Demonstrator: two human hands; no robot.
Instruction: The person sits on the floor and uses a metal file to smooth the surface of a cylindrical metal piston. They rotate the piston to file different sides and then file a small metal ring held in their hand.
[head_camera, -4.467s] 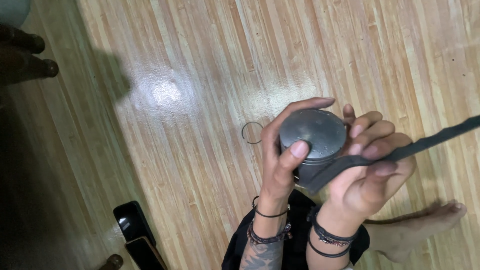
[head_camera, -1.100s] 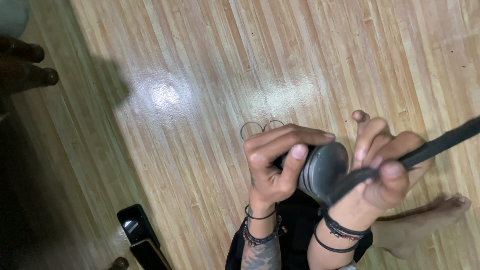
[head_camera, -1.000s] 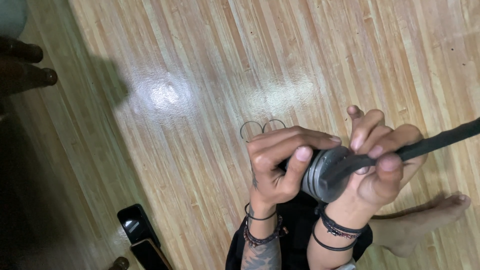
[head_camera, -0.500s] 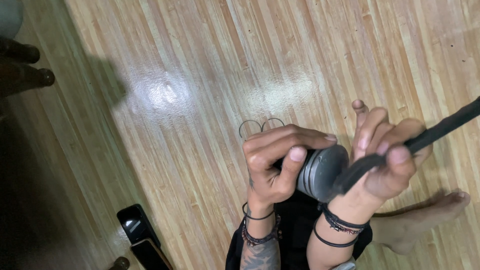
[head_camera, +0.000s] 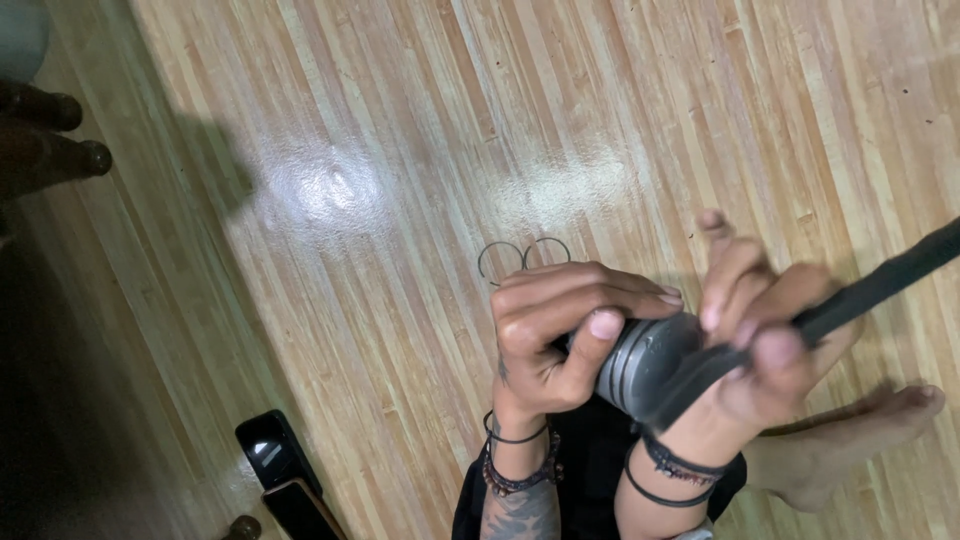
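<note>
- Your left hand (head_camera: 550, 345) wraps its fingers around the grey piston (head_camera: 645, 365).
- Your right hand (head_camera: 765, 355) grips a dark strap (head_camera: 880, 285) — pressed against the piston.
- Two thin rings (head_camera: 525, 255) lie on the wooden floor (head_camera: 400, 150).

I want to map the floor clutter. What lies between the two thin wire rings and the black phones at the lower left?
Only bare wooden floor separates the rings from the phones, per the head view.

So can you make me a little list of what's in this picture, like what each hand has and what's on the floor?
left hand: wraps the round grey grooved metal cylinder
right hand: grips the long dark flat strap lying across the cylinder
floor: glossy light wooden planks
on floor: two thin wire rings beyond the hands; two dark flat devices at lower left
also: a bare foot at right
</note>
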